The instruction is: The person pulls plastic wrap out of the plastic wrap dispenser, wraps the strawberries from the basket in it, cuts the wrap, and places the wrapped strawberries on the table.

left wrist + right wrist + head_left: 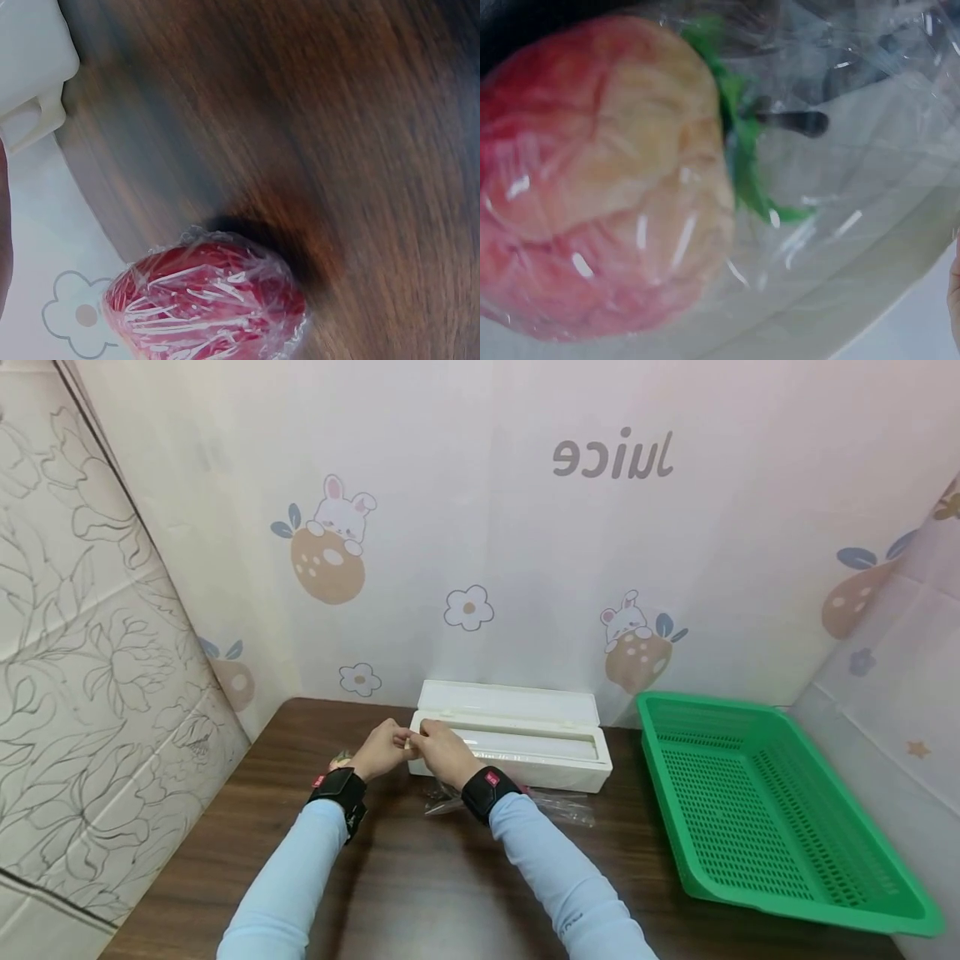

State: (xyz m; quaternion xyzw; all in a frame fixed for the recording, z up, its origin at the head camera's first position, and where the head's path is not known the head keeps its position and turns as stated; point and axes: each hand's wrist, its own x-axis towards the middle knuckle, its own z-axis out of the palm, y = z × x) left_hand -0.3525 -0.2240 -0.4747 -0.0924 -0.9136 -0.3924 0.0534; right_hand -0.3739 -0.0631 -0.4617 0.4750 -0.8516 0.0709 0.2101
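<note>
A long white cling film box (pixel 525 764) lies at the back of the table with its lid (pixel 510 702) raised and a pale roll (pixel 517 743) inside. My left hand (pixel 382 749) and right hand (pixel 447 753) meet at its left end, fingers bent and fingertips together at the corner; I cannot tell what is between them. Beside the left wrist sits a red fruit (pixel 210 307) wrapped in clear film. Close to the right wrist, a red-and-yellow fruit (pixel 615 180) with green leaves and a dark stem lies under clear film (pixel 870 142). The right wrist mostly hides it in the head view.
A green plastic basket (pixel 686 843) stands on the right of the dark wooden table (pixel 435 893). Loose clear film spreads in front of the box. A patterned curtain (pixel 480 527) hangs right behind the box, and another (pixel 97 635) borders the left side.
</note>
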